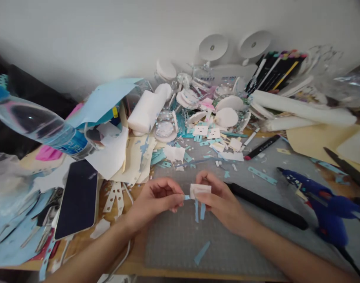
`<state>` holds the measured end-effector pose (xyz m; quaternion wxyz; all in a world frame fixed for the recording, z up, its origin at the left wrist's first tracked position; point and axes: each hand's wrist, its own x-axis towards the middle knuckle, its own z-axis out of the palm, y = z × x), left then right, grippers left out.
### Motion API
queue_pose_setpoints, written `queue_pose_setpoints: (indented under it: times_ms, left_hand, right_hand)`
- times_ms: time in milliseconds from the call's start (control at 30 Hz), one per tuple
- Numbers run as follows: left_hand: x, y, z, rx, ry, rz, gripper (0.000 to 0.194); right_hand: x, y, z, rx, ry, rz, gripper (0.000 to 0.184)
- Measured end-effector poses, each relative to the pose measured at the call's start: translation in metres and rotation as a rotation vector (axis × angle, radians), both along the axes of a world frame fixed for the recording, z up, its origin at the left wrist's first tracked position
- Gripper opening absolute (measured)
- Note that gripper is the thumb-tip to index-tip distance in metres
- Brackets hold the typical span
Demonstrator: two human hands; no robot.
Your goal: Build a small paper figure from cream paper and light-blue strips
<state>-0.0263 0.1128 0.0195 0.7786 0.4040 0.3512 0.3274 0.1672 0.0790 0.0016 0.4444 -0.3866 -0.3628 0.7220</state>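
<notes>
My right hand (215, 198) pinches a small white paper rectangle (201, 189) above the grey cutting mat (168, 247). Two narrow blue paper strips (200, 211) hang from its lower edge. Between the thumb and finger of my left hand (164, 196) is a short blue paper piece (186, 197), its end against the rectangle's left side; whether it is stuck there I cannot tell. A loose blue strip (202, 252) lies on the mat below. Behind my hands sit small white paper pieces with drawn faces (200, 130), with blue strips at their lower edges.
Right of my hands lie a long black tool (268, 206), a blue glue gun (324, 208) and scissors (348, 167). On the left are a phone (76, 196) and a tilted water bottle (41, 125). Paper scraps (174, 153) and a white marker (250, 138) lie farther back.
</notes>
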Motion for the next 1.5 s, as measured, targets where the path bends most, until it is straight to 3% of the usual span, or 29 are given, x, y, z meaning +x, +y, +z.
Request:
queue_pose_setpoints:
  times_ms: [367, 733, 1133, 1400, 1500]
  left_hand:
    - [0.000, -0.001, -0.003, 0.050, 0.081, 0.053, 0.009]
    - [-0.001, -0.005, 0.007, 0.491, 0.115, 0.132, 0.021]
    - [-0.002, -0.002, 0.003, 0.293, 0.000, 0.061, 0.017]
    - [-0.002, -0.004, 0.000, 0.249, 0.047, 0.101, 0.013]
    - [-0.001, -0.005, 0.000, 0.187, 0.060, 0.119, 0.024]
  right_hand:
    - [-0.001, -0.005, 0.006, 0.090, 0.024, 0.015, 0.021]
    - [-0.002, -0.006, 0.015, 0.068, -0.027, 0.010, 0.025]
    - [-0.001, -0.007, 0.018, 0.122, -0.068, -0.013, 0.024]
    - [-0.003, -0.010, 0.016, 0.209, -0.136, -0.046, 0.017]
    - [-0.004, -0.012, 0.012, 0.228, -0.133, -0.057, 0.015]
